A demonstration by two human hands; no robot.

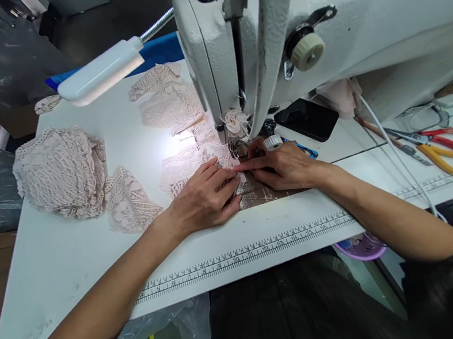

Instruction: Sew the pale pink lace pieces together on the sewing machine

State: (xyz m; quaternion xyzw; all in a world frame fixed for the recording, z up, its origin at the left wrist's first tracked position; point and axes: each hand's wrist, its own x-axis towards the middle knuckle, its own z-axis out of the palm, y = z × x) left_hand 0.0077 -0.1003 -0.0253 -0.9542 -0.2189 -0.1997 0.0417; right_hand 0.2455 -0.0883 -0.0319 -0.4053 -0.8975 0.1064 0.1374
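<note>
Got the left hand (208, 197) laid palm-down, fingers loosely spread, on a pale pink openwork lace piece (181, 163) right under the fingertips and stretching off beyond them. Got the right hand (282, 166) bunched in narrow just beside, index finger reaching to the left fingertips, but honestly can't tell about a real pinch on the lace. Pretty tight on the far side of the grip, right up near the bulky white metal sewing machine (354, 1). Way roomier to the left, with a long stretch of smooth white tabletop (72, 264) out to a slanting edge, plus a rounded pale pink lace stack (61, 175) well apart and a loose scalloped lace piece (128, 204) near the left wrist. On the body side, just a strip with a black printed ruler (242, 258) along the front edge. Can't see the lace under the left palm. Can barely make out a small blue looped item (308, 149) behind the right hand, partly covered. Also cut off: the machine, at top and right.
</note>
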